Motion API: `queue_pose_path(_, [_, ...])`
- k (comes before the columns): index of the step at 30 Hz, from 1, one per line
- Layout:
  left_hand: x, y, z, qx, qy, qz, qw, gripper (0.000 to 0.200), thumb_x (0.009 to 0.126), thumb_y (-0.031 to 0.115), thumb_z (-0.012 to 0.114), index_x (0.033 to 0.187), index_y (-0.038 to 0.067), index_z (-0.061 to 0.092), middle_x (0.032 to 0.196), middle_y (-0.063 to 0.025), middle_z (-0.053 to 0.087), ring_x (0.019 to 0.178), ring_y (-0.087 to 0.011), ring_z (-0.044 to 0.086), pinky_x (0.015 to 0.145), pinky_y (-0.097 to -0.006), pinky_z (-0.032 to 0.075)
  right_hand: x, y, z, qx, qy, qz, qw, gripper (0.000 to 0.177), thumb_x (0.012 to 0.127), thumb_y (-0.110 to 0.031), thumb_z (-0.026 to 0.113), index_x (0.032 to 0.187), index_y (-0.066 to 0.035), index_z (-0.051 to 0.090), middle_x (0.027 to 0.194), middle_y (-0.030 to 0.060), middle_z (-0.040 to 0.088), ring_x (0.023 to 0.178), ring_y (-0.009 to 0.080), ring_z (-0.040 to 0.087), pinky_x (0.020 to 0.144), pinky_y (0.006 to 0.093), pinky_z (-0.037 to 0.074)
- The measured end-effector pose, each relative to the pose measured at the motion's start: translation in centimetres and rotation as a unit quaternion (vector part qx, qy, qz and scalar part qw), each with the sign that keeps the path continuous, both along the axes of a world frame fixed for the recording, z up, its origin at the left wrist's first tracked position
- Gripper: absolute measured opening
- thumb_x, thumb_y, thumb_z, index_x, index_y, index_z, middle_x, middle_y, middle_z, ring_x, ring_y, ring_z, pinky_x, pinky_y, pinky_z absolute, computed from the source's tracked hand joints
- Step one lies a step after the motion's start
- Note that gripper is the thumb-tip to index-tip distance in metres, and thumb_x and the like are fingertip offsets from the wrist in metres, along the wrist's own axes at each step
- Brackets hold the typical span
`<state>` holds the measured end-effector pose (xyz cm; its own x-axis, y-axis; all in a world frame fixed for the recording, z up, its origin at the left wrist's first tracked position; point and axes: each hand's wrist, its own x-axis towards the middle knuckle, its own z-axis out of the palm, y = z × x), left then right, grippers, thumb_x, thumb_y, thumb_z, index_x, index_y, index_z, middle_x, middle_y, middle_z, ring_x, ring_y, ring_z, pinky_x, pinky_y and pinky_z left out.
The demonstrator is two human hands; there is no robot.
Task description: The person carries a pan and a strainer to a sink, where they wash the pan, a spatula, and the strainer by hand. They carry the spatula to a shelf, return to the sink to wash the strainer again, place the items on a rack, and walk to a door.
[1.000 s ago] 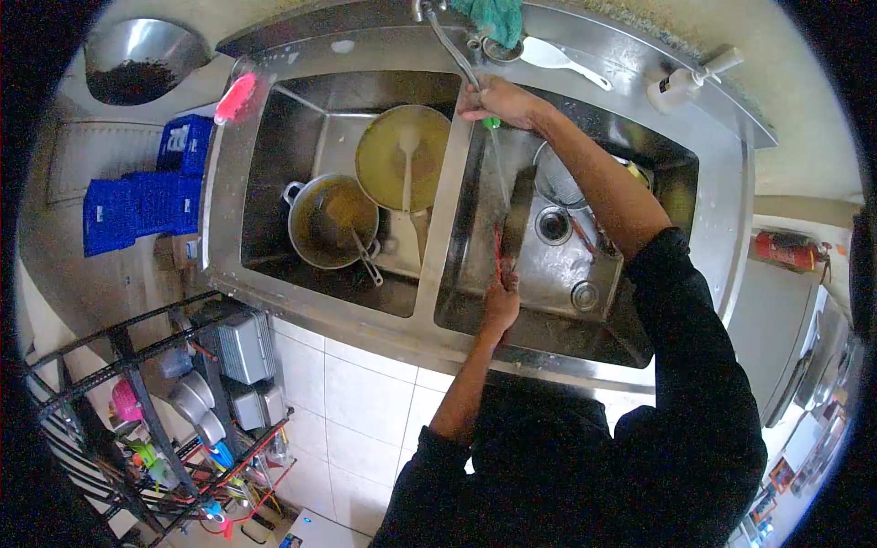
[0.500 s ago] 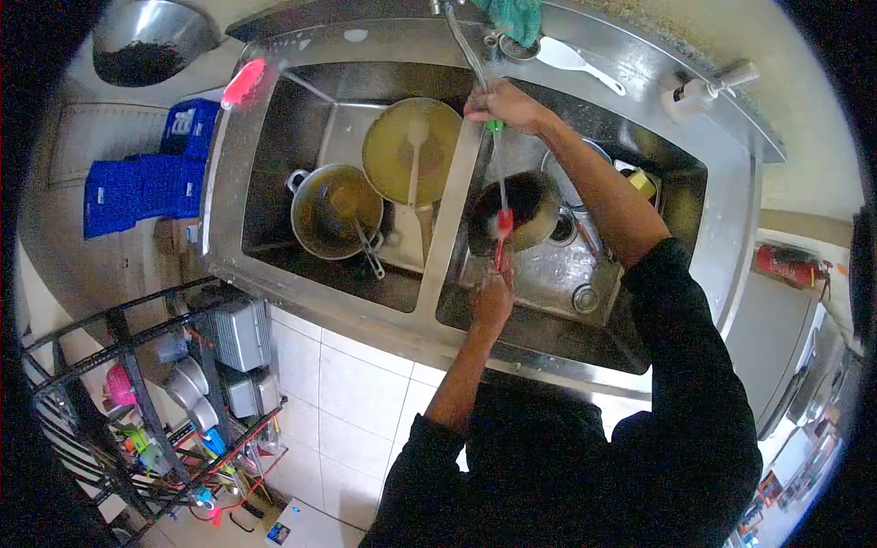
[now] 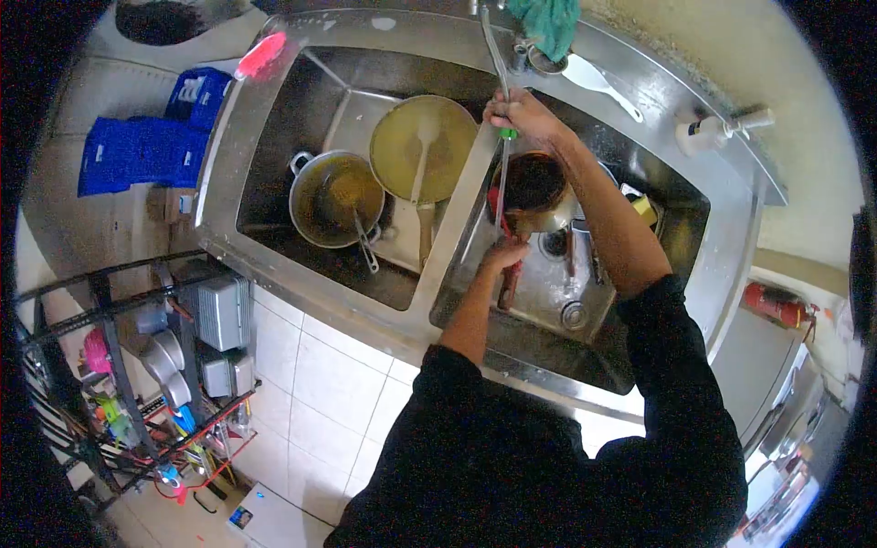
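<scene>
My right hand [image 3: 523, 115] is closed round the flexible tap hose [image 3: 494, 57], just above its green tip [image 3: 509, 134]. Water runs down from it. Below, a dark-bottomed pan [image 3: 532, 179] lies tilted in the right basin, brownish inside. My left hand [image 3: 506, 253] is closed at the pan's near side on a red long-handled utensil [image 3: 495, 203], whose kind I cannot make out. A brown handle [image 3: 508, 290] shows just under this hand; whether the fingers also grip it is hidden.
In the left basin stand a two-handled pot [image 3: 311, 205] with a ladle and a pan [image 3: 393, 137] of yellowish liquid with a spoon. A white rice paddle [image 3: 603, 84], green cloth [image 3: 551, 27] and pump bottle [image 3: 699, 132] line the back ledge. A yellow sponge [image 3: 644, 210] lies right.
The pan has turned and tilted, and its inside now looks brown and wet. My left hand has come nearer the pan, with the red utensil shifted to its left side. The view has shifted slightly.
</scene>
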<state>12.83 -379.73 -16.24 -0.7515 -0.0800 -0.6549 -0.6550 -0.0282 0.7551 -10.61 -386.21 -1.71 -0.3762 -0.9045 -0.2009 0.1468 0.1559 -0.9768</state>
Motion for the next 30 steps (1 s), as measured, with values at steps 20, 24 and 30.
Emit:
queue_pose_path(20, [0.9,2.9,-1.5,-0.119,0.026,0.178,0.976,0.05,0.091,0.046,0.038,0.106,-0.001,0.047,0.083,-0.0287,0.059,0.082,-0.0453,0.058,0.069,-0.052,0.045,-6.4,2.3,-4.2,0.147,0.518,0.143,0.83,0.03,0.08,-0.021,0.058,0.1,0.002,0.053,0.092,0.0253,0.059,0.089,0.0412,0.058,0.077,0.0462,0.045])
queue_pose_path(24, [1.9,4.0,2.4,-0.268,0.021,0.14,0.953,0.043,0.091,0.04,0.044,0.109,0.0,0.044,0.08,-0.0264,0.06,0.077,-0.0446,0.058,0.065,-0.053,0.044,-7.2,0.9,-5.5,0.266,0.481,0.166,0.819,0.032,0.078,-0.022,0.059,0.098,0.002,0.057,0.093,0.0253,0.06,0.09,0.04,0.059,0.081,0.0461,0.045])
queue_pose_path(30, [3.8,5.9,4.4,-0.336,0.081,0.106,0.933,0.036,0.09,0.031,0.049,0.109,0.001,0.045,0.079,-0.0232,0.061,0.074,-0.0416,0.06,0.059,-0.05,0.046,-10.6,0.9,-9.9,0.124,0.618,0.252,0.734,0.041,0.076,-0.033,0.063,0.098,0.001,0.06,0.096,0.023,0.059,0.084,0.0382,0.06,0.078,0.0453,0.047])
